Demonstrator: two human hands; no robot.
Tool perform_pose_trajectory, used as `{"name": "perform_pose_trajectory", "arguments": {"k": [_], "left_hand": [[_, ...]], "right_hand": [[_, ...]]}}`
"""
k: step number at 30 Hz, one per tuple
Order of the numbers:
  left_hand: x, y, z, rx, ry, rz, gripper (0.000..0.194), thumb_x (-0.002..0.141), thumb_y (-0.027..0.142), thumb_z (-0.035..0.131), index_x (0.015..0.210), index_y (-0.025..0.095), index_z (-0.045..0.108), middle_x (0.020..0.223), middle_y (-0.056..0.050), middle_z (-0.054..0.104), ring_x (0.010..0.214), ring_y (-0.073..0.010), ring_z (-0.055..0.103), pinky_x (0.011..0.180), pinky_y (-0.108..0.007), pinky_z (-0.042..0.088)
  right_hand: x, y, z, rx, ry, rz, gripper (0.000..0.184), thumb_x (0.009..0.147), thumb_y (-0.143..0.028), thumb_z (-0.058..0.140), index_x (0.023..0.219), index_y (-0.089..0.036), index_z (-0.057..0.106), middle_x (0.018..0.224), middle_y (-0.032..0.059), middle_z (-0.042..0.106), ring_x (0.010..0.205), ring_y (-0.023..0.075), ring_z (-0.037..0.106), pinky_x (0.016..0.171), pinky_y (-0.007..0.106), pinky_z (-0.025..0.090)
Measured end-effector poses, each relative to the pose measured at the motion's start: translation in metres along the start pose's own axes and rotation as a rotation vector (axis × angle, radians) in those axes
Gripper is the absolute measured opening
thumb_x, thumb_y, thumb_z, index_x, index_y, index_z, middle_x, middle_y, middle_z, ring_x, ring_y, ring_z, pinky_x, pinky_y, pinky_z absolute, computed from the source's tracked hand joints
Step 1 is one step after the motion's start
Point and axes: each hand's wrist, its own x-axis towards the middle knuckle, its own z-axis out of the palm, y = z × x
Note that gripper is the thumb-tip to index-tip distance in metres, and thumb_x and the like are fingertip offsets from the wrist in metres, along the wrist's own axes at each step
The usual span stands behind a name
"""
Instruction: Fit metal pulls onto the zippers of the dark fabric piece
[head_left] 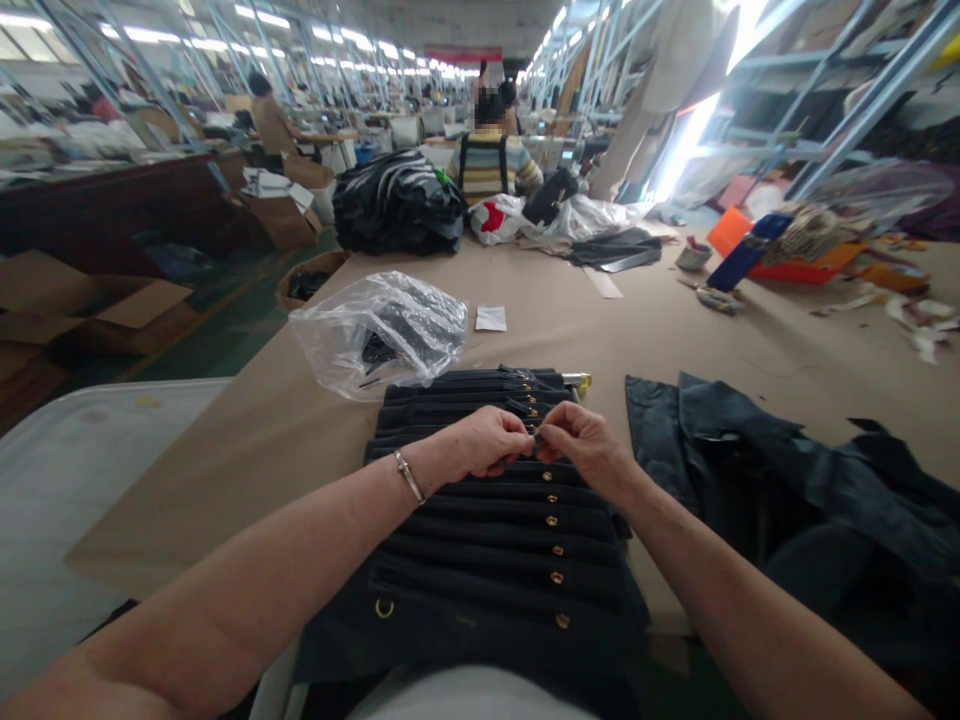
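A stack of dark leather pieces (480, 540), overlapped like shingles, lies on the tan table (247, 430) in front of me. Each piece carries a small brass stud, and the nearest one has a brass ring (384, 608). My left hand (487, 440) and my right hand (585, 445) meet above the middle of the stack. Both pinch a small fitting on one of the pieces between thumb and fingertips. A metal bangle circles my left wrist.
A clear plastic bag (382, 335) with small dark parts lies to the left of the stack. Loose dark leather (795, 470) is heaped at the right. A white slip (490, 318), a black bundle (397, 200) and an orange tray (810, 260) lie farther back. A person in a striped top sits at the table's far end.
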Motion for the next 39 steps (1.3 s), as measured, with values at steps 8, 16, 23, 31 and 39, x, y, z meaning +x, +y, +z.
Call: {"name": "perform_pose_trajectory", "arguments": {"k": [8, 16, 23, 31, 39], "left_hand": [[0.013, 0.002, 0.0, 0.292, 0.083, 0.046, 0.012, 0.072, 0.027, 0.055, 0.065, 0.016, 0.055, 0.049, 0.007, 0.042, 0.039, -0.0061, 0.036, 0.038, -0.019, 0.023], [0.021, 0.005, 0.001, 0.623, 0.067, 0.085, 0.017, 0.072, 0.02, 0.056, 0.056, 0.014, 0.057, 0.045, 0.005, 0.041, 0.045, -0.008, 0.036, 0.044, -0.023, 0.024], [0.024, 0.008, 0.004, 0.776, 0.075, 0.094, 0.017, 0.076, 0.023, 0.056, 0.065, 0.013, 0.065, 0.052, 0.002, 0.05, 0.051, -0.0103, 0.044, 0.05, -0.023, 0.029], [0.027, 0.005, 0.006, 0.883, 0.094, 0.128, 0.018, 0.077, 0.025, 0.057, 0.069, 0.015, 0.069, 0.06, -0.003, 0.061, 0.058, -0.0143, 0.052, 0.055, -0.024, 0.035], [0.025, 0.001, 0.004, 0.883, 0.185, 0.156, 0.014, 0.073, 0.025, 0.06, 0.066, 0.017, 0.068, 0.067, -0.007, 0.064, 0.069, -0.0201, 0.059, 0.067, -0.027, 0.043]], "right_hand": [[-0.003, 0.002, -0.016, -0.386, -0.066, -0.02, 0.018, 0.075, -0.032, 0.058, 0.074, -0.015, 0.066, 0.057, -0.0016, 0.056, 0.053, 0.0113, 0.047, 0.05, 0.022, 0.035], [-0.005, 0.013, -0.019, -0.695, -0.094, 0.002, 0.018, 0.076, -0.01, 0.053, 0.079, -0.016, 0.07, 0.06, -0.0012, 0.061, 0.057, 0.0126, 0.054, 0.056, 0.021, 0.038], [-0.007, 0.013, -0.021, -0.893, -0.098, -0.067, 0.017, 0.079, -0.009, 0.055, 0.079, -0.018, 0.07, 0.066, -0.001, 0.062, 0.061, 0.012, 0.053, 0.059, 0.022, 0.036], [-0.007, -0.001, -0.014, -1.118, -0.177, -0.025, 0.018, 0.081, -0.011, 0.053, 0.078, -0.021, 0.068, 0.071, 0.0025, 0.063, 0.065, 0.0151, 0.055, 0.058, 0.024, 0.031], [-0.004, 0.0, -0.012, -1.136, -0.19, -0.066, 0.015, 0.08, -0.008, 0.052, 0.076, -0.019, 0.062, 0.067, 0.0023, 0.058, 0.059, 0.0142, 0.049, 0.054, 0.024, 0.026]]}}
